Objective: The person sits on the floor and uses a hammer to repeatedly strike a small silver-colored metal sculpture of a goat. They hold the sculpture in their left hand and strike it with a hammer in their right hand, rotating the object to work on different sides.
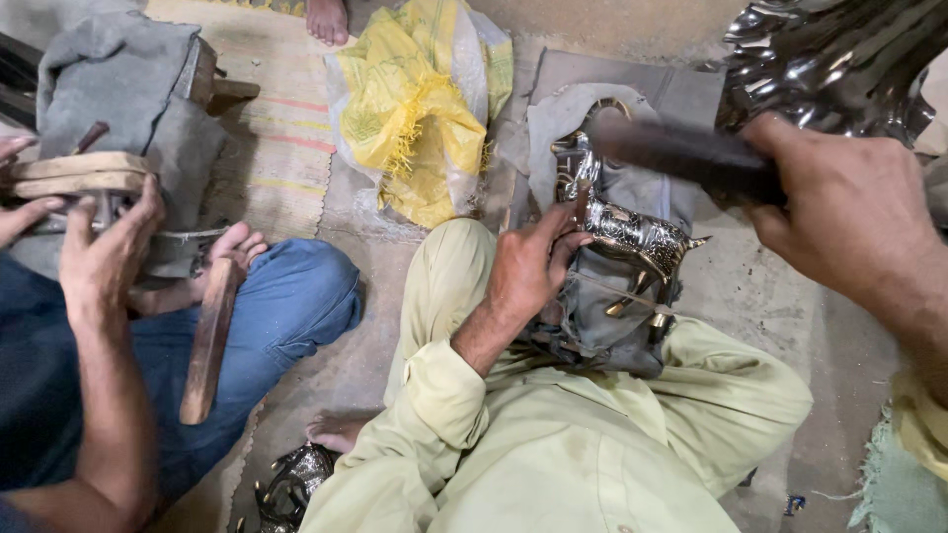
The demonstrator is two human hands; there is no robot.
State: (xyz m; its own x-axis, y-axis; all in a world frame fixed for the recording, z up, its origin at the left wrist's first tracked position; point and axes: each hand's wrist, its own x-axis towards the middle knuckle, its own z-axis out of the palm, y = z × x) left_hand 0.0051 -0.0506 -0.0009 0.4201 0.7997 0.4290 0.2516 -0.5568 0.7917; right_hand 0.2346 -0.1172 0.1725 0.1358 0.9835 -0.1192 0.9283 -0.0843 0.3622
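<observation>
A shiny engraved metal animal figure (637,237) lies on a grey cloth pad (592,321) across my lap. My left hand (523,271) rests on the figure's near side and pinches a thin punch (583,202) upright against it. My right hand (839,207) is raised at the right, closed around a dark, motion-blurred mallet (681,153) that reaches over the figure's far end. My legs, in pale green cloth, are folded under the pad.
A co-worker in blue trousers sits at the left, one hand (104,252) on wooden blocks (74,176), with a wooden stick (207,341) by the foot. A yellow sack (420,109), a crinkled shiny metal piece (829,59) and another metal figure (291,484) lie around.
</observation>
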